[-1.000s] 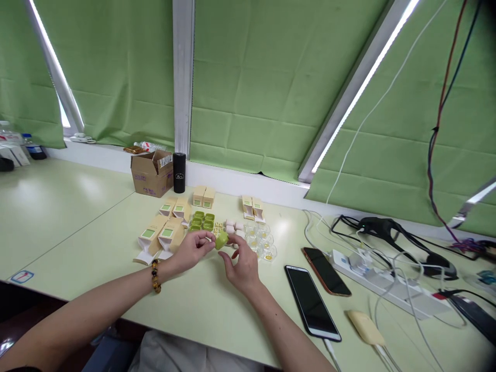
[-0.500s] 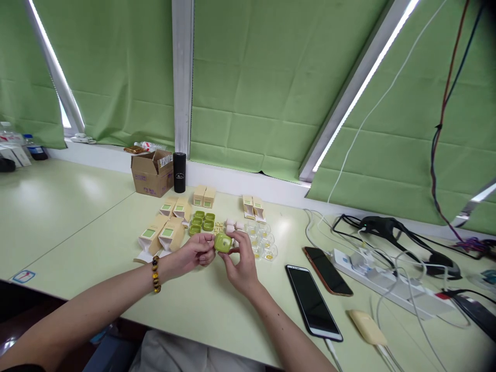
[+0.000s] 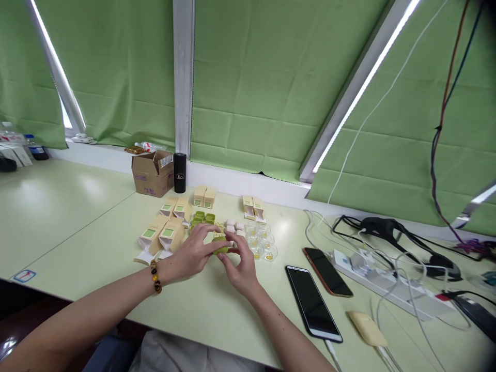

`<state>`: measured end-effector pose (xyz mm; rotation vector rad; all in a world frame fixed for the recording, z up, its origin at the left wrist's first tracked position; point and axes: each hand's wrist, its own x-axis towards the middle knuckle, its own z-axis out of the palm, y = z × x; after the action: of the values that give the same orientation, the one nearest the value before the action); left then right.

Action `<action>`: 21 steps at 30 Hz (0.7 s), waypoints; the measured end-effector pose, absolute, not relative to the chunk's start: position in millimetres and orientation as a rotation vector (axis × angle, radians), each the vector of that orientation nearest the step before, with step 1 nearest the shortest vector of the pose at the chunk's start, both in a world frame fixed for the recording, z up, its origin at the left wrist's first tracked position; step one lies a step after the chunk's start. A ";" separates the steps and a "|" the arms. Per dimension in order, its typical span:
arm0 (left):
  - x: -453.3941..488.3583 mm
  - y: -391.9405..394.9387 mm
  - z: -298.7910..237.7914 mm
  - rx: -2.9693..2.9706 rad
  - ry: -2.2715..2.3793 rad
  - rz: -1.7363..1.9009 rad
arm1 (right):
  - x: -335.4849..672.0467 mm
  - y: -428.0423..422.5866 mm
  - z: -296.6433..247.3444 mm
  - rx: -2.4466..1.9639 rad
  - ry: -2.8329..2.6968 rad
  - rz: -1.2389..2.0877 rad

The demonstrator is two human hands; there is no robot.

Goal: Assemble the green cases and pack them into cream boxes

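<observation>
Between my two hands is a small green plastic case (image 3: 220, 247), partly covered by fingers. My left hand (image 3: 194, 252) reaches over its top and left side, fingers bent around it. On the other side my right hand (image 3: 241, 261) grips it with thumb and fingers. Just behind lie several green square cups (image 3: 199, 217), small yellow pieces (image 3: 219, 226), pale pink blocks (image 3: 234, 225) and clear plastic cups (image 3: 264, 241) with yellow bits inside. To the left stand several beige cartons with green labels (image 3: 172, 233), flaps open.
A brown cardboard box (image 3: 152, 175) and a black tumbler (image 3: 180, 173) stand at the back. More beige cartons (image 3: 253, 207) sit behind the cups. On the right are a white-edged phone (image 3: 313, 302), another phone (image 3: 327, 271), a power strip (image 3: 380, 284), cables and a yellowish case (image 3: 366, 327).
My left hand has turned and moved up over the green case, its fingers now across the top. The case has tipped so less of its face shows. My right hand stays nearly still.
</observation>
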<state>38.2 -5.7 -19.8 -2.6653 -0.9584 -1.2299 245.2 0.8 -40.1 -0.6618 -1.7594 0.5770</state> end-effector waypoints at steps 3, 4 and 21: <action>39.0 -3.9 -20.6 -2.746 -1.072 -1.361 | 245.8 3.7 -44.1 -0.683 -1.742 0.582; 39.1 -2.2 -20.6 -2.756 -1.157 -1.456 | 247.0 4.9 -44.5 -0.688 -1.740 0.570; 42.8 22.9 -24.8 -2.427 -1.559 -3.330 | 247.8 29.5 -60.5 -1.063 -2.389 -0.398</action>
<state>42.8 22.9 -24.8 -2.4266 -1.5592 -3.3297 247.8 29.5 -60.5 -1.0633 -2.3894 -0.3984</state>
